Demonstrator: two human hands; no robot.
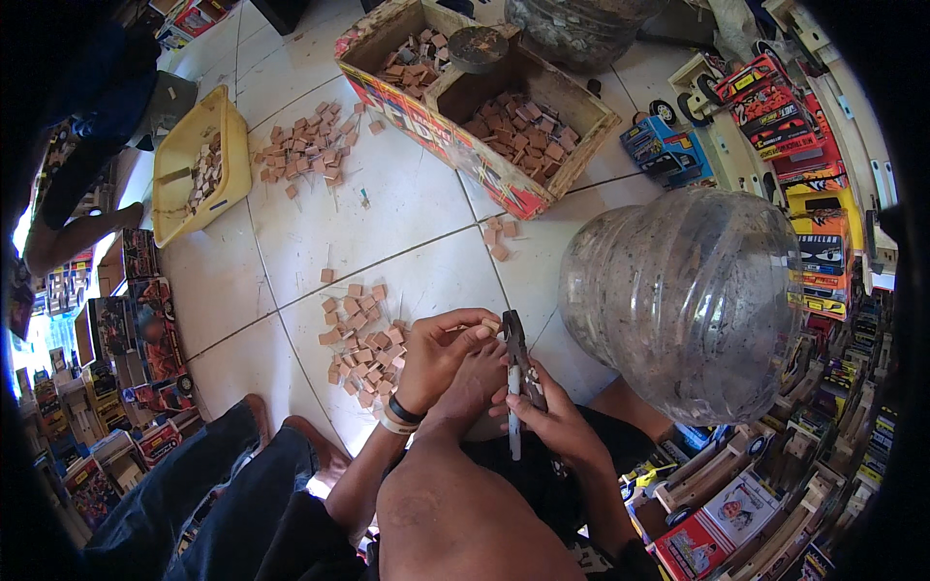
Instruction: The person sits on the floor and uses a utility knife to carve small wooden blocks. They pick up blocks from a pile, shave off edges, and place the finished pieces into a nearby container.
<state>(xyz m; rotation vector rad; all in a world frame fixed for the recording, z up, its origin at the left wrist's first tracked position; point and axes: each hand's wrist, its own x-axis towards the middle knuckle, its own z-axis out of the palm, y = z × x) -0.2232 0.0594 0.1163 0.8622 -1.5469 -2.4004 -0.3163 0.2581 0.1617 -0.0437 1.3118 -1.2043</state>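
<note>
From the head camera, I look down and see my left hand (431, 356) pinching a little wooden block (490, 325) with thumb and pointing finger. My right hand (554, 414) is wrapped around the handles of the pliers (514, 334). The little wooden block is at the tips of the left fingers, right beside the head of the pliers. I can't tell if the metal jaws bite it, because the fingers cover that spot.

To do this bit well, I think I should pinch the block by its sides and keep it very still. My fingertips should keep out of the jaws. I would squeeze the handles slowly, so the wood does not crack or jump away. The bare foot (475, 382) is just under my hands, so a slip could hurt it.

My left arm comes up from below, with a black band (406, 411) on the wrist, and the hand bends in toward the pliers. My right arm comes from the lower right and leans in to the left. The pliers stand nearly straight, with the head pointing away from me. A knee (455, 513) sits between my arms.

Left of my left hand is a pile of small brown blocks (363, 353). Right of my right hand is a big clear plastic bottle (678, 300). Past both hands is a wooden box (436, 136) with more blocks inside.
</note>
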